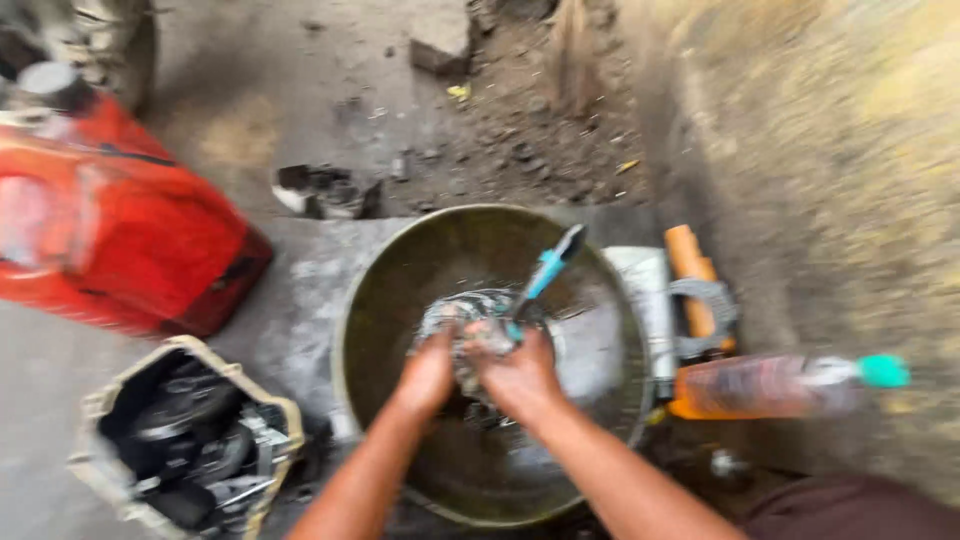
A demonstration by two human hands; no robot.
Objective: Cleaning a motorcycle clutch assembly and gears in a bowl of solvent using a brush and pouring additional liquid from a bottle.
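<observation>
- Grey concrete ground [300,290] with dirt and small stones carries everything; the picture is blurred by motion.
- A wide round metal basin [400,290], dull olive inside, sits in the middle, and its near rim is close to the person's body.
- Beside the basin's left rim there is some bare concrete; farther left lies a red fuel tank [120,230], and at the near left a box of dark metal parts [190,440].
- The right rim is crowded: an orange-handled tool [695,290] and a lying plastic bottle with a teal cap [780,385] are just beside it.
- Both forearms reach forward over the near rim into the basin centre.
- The left hand [428,375] is closed around a greyish metal part [465,315], fingers curled on it.
- The right hand [520,375] grips a blue-handled brush [545,270], which tilts up toward the far rim and touches the part.
</observation>
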